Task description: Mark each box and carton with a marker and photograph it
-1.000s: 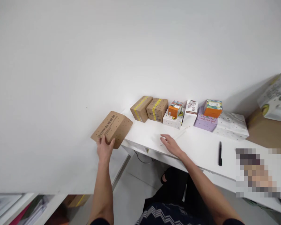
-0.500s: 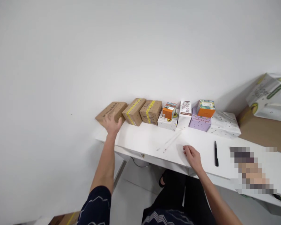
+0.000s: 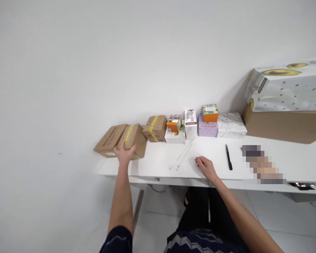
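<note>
The white table (image 3: 147, 165) carries, along its back edge from the left corner: lettered box (image 3: 111, 139), taped carton (image 3: 159, 127), small white box (image 3: 175, 138), Super Meal box (image 3: 191, 130), purple box (image 3: 208, 130), dotted box (image 3: 231, 125), large brown carton (image 3: 284, 127); nearer the front edge, a black pen (image 3: 229, 157).

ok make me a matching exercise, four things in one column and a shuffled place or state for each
1. left hand
2. right hand
3. black pen
4. purple box

A. lying on the white desk
B. beneath a small orange box
C. gripping a taped brown box
D. loosely curled

Pairs: 1-C, 2-D, 3-A, 4-B
</note>
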The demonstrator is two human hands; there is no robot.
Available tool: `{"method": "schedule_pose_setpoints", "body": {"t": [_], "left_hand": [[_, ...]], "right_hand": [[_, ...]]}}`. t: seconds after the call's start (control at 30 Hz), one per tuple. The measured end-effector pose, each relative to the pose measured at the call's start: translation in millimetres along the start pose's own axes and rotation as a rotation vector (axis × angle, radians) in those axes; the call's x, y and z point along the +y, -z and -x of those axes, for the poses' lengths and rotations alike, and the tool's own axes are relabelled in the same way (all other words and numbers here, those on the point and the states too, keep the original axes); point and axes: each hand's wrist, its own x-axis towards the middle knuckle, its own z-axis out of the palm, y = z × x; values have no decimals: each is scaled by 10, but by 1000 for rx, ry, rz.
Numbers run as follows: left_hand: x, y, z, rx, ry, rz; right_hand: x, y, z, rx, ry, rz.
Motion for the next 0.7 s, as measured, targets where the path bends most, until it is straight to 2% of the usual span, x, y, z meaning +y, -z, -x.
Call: {"method": "schedule_pose_setpoints", "body": {"t": [0.1, 0.17, 0.27, 0.33, 0.43, 0.53, 0.6, 0.7], "left_hand": [[-320, 322, 530, 91, 67, 95], [-487, 537, 873, 71, 104, 247], [-552, 732, 1278, -145, 154, 589], [-451, 729, 1434, -312, 120, 748], [-124, 518, 1504, -562, 15, 807], [316, 113, 1482, -753, -64, 763], [598, -213, 1493, -795, -71, 753], [891, -679, 1602, -743, -123, 828]], "right_hand": [[32, -1, -2, -2, 16, -13], [40, -4, -7, -14, 21, -26], [12, -9, -4, -19, -34, -80], [-37, 9, 26, 19, -95, -198], [-133, 124, 149, 102, -95, -397], [-210, 350, 368, 136, -32, -400], [-236, 512, 530, 146, -21, -302], [-236, 691, 707, 175, -28, -168]]}}
